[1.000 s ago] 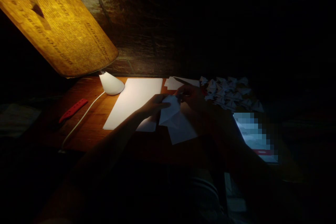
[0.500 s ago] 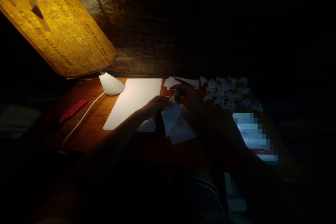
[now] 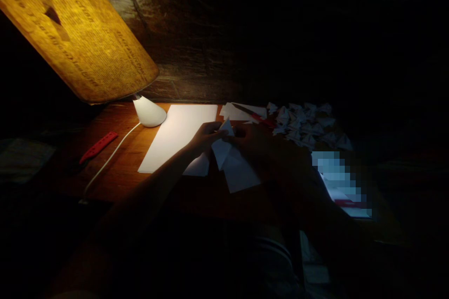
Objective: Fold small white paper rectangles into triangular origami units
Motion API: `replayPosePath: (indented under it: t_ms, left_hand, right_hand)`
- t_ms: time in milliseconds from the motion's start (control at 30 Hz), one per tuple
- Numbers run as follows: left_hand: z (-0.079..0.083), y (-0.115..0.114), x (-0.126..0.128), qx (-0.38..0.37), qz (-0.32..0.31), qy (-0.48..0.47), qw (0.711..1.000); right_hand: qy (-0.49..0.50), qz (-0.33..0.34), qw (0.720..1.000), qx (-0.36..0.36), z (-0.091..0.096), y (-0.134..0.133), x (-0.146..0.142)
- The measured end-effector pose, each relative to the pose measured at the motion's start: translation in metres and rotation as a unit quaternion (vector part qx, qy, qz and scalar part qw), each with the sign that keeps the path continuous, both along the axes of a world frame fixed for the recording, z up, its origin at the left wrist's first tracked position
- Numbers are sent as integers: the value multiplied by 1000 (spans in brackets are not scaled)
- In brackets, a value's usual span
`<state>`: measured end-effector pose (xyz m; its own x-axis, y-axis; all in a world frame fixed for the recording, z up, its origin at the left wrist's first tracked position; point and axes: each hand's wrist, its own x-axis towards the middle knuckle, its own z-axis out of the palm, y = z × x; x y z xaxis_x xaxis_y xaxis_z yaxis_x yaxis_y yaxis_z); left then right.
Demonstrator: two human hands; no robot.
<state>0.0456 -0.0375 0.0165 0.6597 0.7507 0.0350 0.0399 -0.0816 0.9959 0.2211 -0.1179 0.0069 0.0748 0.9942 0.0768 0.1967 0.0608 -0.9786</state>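
Note:
In dim lamp light my left hand and my right hand meet over the wooden table. Both pinch a small folded piece of white paper, the left at its upper left corner, the right at its right side. Under it lies a larger white sheet. A stack of plain white paper lies just left of my left hand. A pile of several small folded white paper pieces sits behind and to the right of my right hand.
A lamp with a white base and a tilted yellow shade stands at the back left, its white cord trailing forward. A red strip lies at the left. A red-handled tool lies behind the hands. A lit screen is at the right.
The folded paper has been turned and drawn in between both hands, its point now up. My right hand came down from the back onto the paper; the left hardly moved.

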Motion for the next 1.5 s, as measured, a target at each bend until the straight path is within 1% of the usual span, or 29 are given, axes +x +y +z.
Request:
replayPosePath:
  t_ms: [67, 167, 233, 300, 400, 533, 633, 700, 800, 867, 933, 1067, 1200, 1267, 1333, 1367, 1433, 1500]
  left_hand:
    - [-1, 1, 1, -15, 6, -10, 1000]
    - [-3, 2, 1, -75, 27, -43, 996]
    - [-3, 3, 0, -110, 13, -54, 992]
    - [-2, 3, -1, -112, -16, -52, 992]
    - [1, 1, -2, -78, -41, -46, 995]
    - [4, 1, -2, 3, -34, -37, 999]
    - [2, 4, -2, 75, -7, -9, 997]
    - [-1, 5, -2, 131, 20, 30, 991]
    - [-3, 5, -2, 203, 70, 98, 972]
    - [-2, 4, -3, 237, 88, 125, 960]
    - [1, 2, -3, 254, 90, 133, 954]
    - [4, -1, -3, 264, 98, 136, 950]
    - [4, 1, -5, 264, 119, 147, 946]
    - [3, 3, -6, 249, 106, 159, 949]
    - [2, 5, -7, 224, 68, 167, 958]
    - [1, 5, -6, 210, 45, 168, 962]
    - [0, 6, -6, 184, 6, 171, 968]
    - [0, 7, -7, 172, -19, 175, 969]
  right_hand:
    - [12, 5, 1000, -9, 1, 0, 1]
    - [63, -6, 998, -31, 4, 0, 2]
    - [98, -9, 994, -39, 7, 0, 2]
    - [121, -1, 992, -45, 11, -1, 1]
    - [133, 0, 989, -59, 14, -1, 0]
    - [99, -26, 993, -55, 15, -1, 1]
    - [64, -48, 996, -32, 13, 0, 2]
    - [39, -56, 998, -12, 11, 1, 2]
    - [-3, -63, 998, 6, 8, 2, 1]
    - [-18, -68, 997, 12, 7, 2, 0]
    - [-36, -72, 997, 13, 7, 2, -1]
    - [-78, -79, 994, 24, 6, 4, -2]
    - [-63, -57, 996, 24, 0, 6, -1]
    - [-30, -50, 998, 21, -5, 7, 2]
    - [-13, -45, 998, 30, -8, 7, 7]
    - [-24, -39, 998, 43, -9, 8, 11]
    - [-95, -22, 990, 98, -8, 8, 18]
    - [-178, -14, 968, 174, -4, 8, 24]
